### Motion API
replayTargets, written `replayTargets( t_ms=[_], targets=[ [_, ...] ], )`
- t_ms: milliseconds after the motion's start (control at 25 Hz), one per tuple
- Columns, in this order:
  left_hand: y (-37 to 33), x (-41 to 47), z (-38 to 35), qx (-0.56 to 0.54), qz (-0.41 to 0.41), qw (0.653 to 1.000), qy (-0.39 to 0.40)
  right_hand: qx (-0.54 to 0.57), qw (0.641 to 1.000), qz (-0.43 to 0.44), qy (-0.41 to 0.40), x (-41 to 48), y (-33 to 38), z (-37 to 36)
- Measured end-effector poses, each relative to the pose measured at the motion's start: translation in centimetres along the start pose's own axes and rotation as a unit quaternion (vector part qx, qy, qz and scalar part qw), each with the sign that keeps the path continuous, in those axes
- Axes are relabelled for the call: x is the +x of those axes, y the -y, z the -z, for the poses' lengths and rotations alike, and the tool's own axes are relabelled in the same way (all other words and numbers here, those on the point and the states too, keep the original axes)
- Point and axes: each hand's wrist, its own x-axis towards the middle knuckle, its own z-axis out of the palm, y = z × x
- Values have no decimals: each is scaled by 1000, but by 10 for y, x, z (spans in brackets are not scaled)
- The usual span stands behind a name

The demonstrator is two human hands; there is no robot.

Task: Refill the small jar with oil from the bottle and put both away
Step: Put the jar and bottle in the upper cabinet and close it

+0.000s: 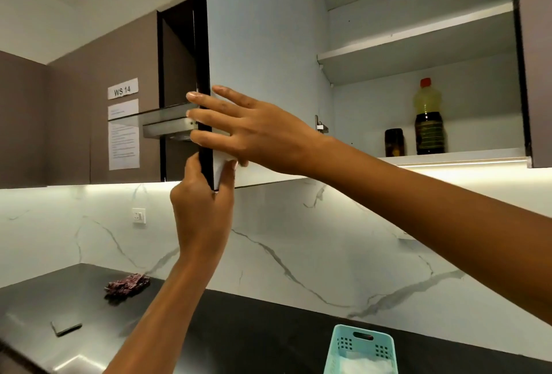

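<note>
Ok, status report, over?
Left hand grips cabinet door at bottom corner; right hand flat across its edge. Bottle and small jar upright on lower shelf. Door open.

A clear plastic bottle point(429, 118) stands on a matt white shelf point(448, 159) above a veined marble-look backsplash point(298, 239) and glossy dark tabletop point(254, 329).

The light is bright and rather cool. A strip lamp point(466, 162), low to the right of the cabinet door point(263, 45), washes the marble wall point(298, 224) below the door almost white. Lower left of the door, the steel counter point(35, 308) shows soft glare. Right of the door, the bottle point(427, 104) glows yellow in its upper half. Straight lines bend near the borders. Fine detail is soft, and the printed sheet point(123, 143) left of the door is unreadable.
</note>
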Motion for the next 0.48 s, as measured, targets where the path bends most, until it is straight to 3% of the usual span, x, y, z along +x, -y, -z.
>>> replayTargets(
  t_ms=[160,480],
  targets=[
    [-21,-9,-4,-1,-16,1000,-8,-11,1000,28,-3,-4,-6,16],
    [-89,-53,-80,-25,-241,970,4,-80,996,50,-4,-136,-58,92]
  ],
)
